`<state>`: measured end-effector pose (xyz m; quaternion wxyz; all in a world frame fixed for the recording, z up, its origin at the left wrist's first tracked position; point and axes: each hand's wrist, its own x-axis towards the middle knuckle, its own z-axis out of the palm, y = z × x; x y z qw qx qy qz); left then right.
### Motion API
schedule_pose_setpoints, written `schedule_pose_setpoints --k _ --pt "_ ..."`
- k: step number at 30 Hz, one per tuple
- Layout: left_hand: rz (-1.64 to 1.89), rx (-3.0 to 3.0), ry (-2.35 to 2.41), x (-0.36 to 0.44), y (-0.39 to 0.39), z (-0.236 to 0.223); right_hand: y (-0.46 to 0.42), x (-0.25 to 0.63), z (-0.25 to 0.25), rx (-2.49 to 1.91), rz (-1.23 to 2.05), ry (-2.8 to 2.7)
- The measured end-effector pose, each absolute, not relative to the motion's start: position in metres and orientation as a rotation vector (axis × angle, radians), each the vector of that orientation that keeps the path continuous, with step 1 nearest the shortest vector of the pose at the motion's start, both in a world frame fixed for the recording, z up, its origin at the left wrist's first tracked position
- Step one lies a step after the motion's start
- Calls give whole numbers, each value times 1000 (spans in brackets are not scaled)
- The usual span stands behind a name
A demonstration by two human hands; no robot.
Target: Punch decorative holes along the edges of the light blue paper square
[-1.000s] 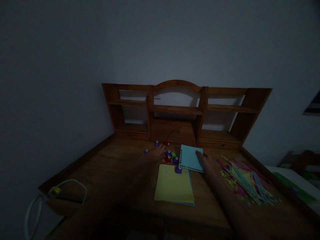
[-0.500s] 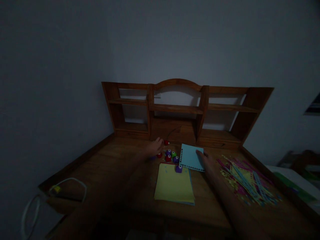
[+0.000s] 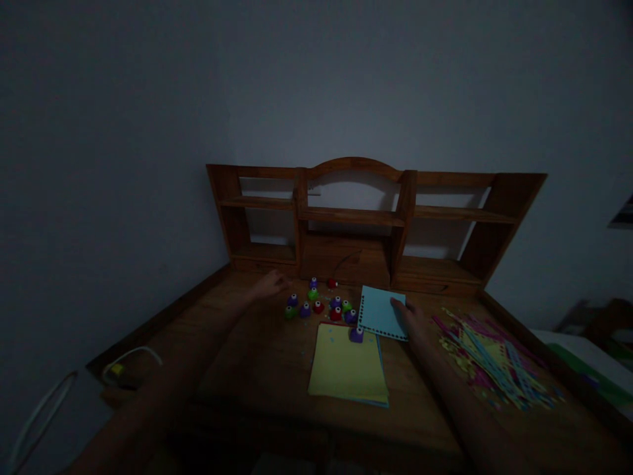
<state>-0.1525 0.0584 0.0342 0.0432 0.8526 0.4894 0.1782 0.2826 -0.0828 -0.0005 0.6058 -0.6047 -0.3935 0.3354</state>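
The scene is very dim. My right hand [image 3: 411, 322] grips the right edge of a light blue sheet [image 3: 380, 311] with a row of punched holes along its left and bottom edges. It sits above a stack of yellow paper [image 3: 347, 364] on the wooden desk [image 3: 257, 356]. A purple punch [image 3: 356, 334] rests at the stack's top edge. My left hand [image 3: 270, 286] hovers over the desk, left of a cluster of small coloured punches [image 3: 321, 305], with fingers loosely curled; whether it holds anything is too dark to see.
A wooden shelf unit [image 3: 356, 221] stands along the back of the desk. A heap of coloured paper strips [image 3: 489, 361] lies at the right. A white cable [image 3: 123, 359] with a yellow piece lies at the left desk corner.
My left hand has lifted off the small punches and drawn back to the left. More punches now show. My right hand stays on the blue sheet.
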Motion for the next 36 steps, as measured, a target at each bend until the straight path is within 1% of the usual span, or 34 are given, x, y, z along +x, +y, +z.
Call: schedule_pose_setpoints --k 6,13,19,36 --pt "464 2560 1419 -158 52 30 -83 284 -4 -1386 822 -935" --pt "487 2559 1319 -151 48 31 -83 284 -3 -1452 791 -948" --pt "433 2574 1234 -148 48 27 -83 285 -4 -1451 765 -955" --pt "379 2621 1306 -134 37 27 -81 286 -8 -1392 814 -941"
